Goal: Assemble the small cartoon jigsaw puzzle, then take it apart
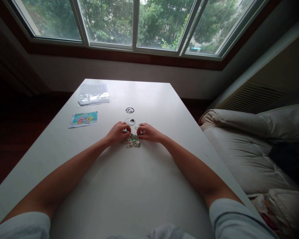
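A small heap of jigsaw puzzle pieces (133,142) lies on the white table (129,186), some showing pale backs and others green printed faces. At the heap's left edge, my left hand (117,132) has its fingers curled and pinched on pieces. My right hand (149,132) bends in from the other side, thumb and fingers closed on pieces at the heap's right edge. How many pieces each hand grips is too small to tell. Just beyond my fingers lies a round black-and-white disc (131,121), with a second disc (130,110) farther back.
A colourful cartoon picture sheet (84,118) lies to the left on the table. Behind it sits a clear plastic sleeve (94,94) with papers. A light padded sofa (239,149) stands along the right side, and a window (134,26) spans the wall ahead.
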